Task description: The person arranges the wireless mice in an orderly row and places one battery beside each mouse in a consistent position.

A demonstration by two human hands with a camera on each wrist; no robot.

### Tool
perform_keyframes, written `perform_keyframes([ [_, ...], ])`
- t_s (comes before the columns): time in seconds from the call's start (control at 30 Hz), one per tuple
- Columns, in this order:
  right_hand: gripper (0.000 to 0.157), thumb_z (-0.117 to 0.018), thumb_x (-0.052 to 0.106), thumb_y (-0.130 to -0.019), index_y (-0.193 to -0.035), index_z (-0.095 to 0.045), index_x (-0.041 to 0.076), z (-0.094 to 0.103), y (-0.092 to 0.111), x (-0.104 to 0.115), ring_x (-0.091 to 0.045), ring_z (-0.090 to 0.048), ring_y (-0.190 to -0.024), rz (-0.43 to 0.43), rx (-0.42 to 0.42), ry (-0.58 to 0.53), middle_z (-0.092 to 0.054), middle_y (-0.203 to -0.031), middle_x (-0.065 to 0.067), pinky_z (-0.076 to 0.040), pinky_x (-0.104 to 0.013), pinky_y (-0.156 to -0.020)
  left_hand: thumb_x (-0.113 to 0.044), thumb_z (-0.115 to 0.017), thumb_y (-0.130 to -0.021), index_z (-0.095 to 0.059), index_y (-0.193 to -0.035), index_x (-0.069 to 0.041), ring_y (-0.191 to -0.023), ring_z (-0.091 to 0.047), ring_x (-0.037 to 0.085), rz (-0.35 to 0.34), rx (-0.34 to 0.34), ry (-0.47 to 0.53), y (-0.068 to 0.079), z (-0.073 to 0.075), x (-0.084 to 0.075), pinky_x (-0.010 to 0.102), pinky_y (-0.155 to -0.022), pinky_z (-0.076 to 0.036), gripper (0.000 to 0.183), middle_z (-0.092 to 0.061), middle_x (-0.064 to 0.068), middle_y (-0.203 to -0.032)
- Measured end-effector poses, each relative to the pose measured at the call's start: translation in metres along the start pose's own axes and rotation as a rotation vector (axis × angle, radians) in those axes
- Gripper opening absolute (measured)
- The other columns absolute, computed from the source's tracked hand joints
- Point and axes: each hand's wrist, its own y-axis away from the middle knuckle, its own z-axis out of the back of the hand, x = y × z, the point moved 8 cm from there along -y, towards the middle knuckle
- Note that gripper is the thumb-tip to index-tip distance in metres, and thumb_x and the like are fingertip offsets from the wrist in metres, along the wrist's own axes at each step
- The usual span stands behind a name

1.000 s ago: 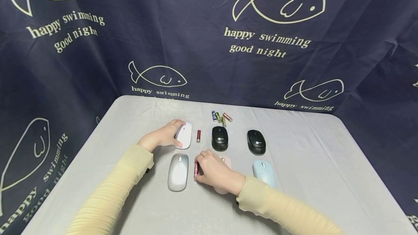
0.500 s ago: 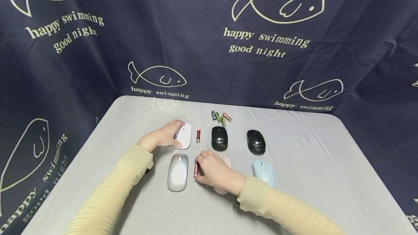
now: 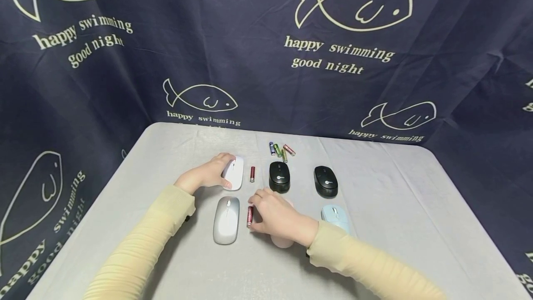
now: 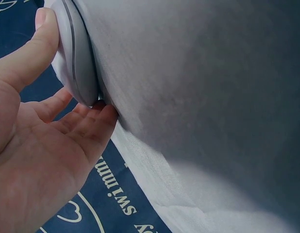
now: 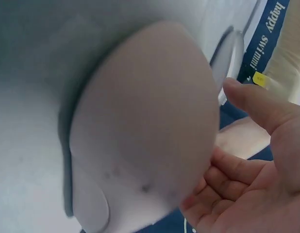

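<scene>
In the head view my left hand (image 3: 208, 172) holds a white computer mouse (image 3: 235, 173) at the back left, thumb on its near end and fingers at its far end. The left wrist view shows the white mouse (image 4: 77, 53) on its edge side, between thumb and fingers. My right hand (image 3: 281, 216) hovers over a pink mouse (image 3: 282, 241), hiding most of it. Its thumb and fingertips are spread just beside a red battery (image 3: 250, 216), which lies to the right of a silver mouse (image 3: 226, 220). Another red battery (image 3: 252, 174) lies beside the white mouse.
Two black mice, one in the middle (image 3: 279, 177) and one farther right (image 3: 326, 182), sit in the back row. A light blue mouse (image 3: 335, 216) is partly behind the right sleeve (image 3: 345, 253). Several batteries (image 3: 278, 150) lie near the table's (image 3: 395, 189) back edge.
My right hand has loosened from the red battery and shifted slightly right, leaving the battery lying on the table. The left hand and the white mouse have not visibly moved.
</scene>
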Motion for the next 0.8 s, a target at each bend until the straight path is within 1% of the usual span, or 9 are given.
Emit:
perform_keyframes([
  [0.2,0.053,-0.077,0.035,-0.073,-0.113,-0.062,0.005,0.014,0.001,-0.004,-0.021,-0.052,-0.101,0.016,-0.002,-0.048,-0.062,-0.109,-0.006,-0.047,-0.037,-0.091,-0.019,-0.080,-0.071,-0.032,-0.140,0.007,-0.135,-0.030,0.041,-0.018,-0.010,0.004,0.001,0.002,-0.002,0.052,-0.114,-0.024,0.088,-0.033,0.027,-0.144],
  [0.33,0.052,-0.078,0.033,-0.073,-0.114,-0.061,0.004,0.023,0.000,-0.009,-0.022,-0.052,-0.103,0.038,-0.011,-0.056,-0.061,-0.111,-0.007,-0.047,-0.038,-0.091,-0.018,-0.080,-0.071,-0.032,-0.139,0.007,-0.135,-0.029,0.041,-0.026,-0.011,0.004,0.001,0.002,-0.003,0.051,-0.114,-0.023,0.087,-0.033,0.027,-0.144],
  [0.5,0.051,-0.078,0.031,-0.072,-0.113,-0.062,0.004,0.037,-0.002,-0.016,-0.021,-0.051,-0.099,0.063,-0.032,-0.037,-0.062,-0.110,-0.006,-0.048,-0.037,-0.088,-0.018,-0.080,-0.071,-0.032,-0.139,0.009,-0.135,-0.029,0.042,-0.040,-0.011,-0.004,0.001,0.002,-0.004,0.052,-0.114,-0.023,0.087,-0.033,0.028,-0.143],
  [0.63,0.051,-0.078,0.030,-0.072,-0.112,-0.062,0.003,0.047,-0.003,-0.021,-0.021,-0.051,-0.095,0.092,-0.049,-0.010,-0.062,-0.107,-0.006,-0.048,-0.035,-0.084,-0.017,-0.080,-0.071,-0.032,-0.139,0.009,-0.135,-0.029,0.042,-0.036,-0.010,0.001,0.001,0.002,-0.004,0.051,-0.114,-0.022,0.087,-0.033,0.028,-0.143],
  [0.8,0.050,-0.079,0.028,-0.072,-0.111,-0.062,0.003,0.055,-0.005,-0.029,-0.022,-0.053,-0.097,0.119,-0.056,-0.020,-0.061,-0.107,-0.006,-0.048,-0.035,-0.086,-0.018,-0.079,-0.071,-0.031,-0.139,0.009,-0.135,-0.029,0.041,-0.031,-0.006,-0.005,0.002,0.002,-0.004,0.051,-0.114,-0.022,0.087,-0.032,0.028,-0.144],
])
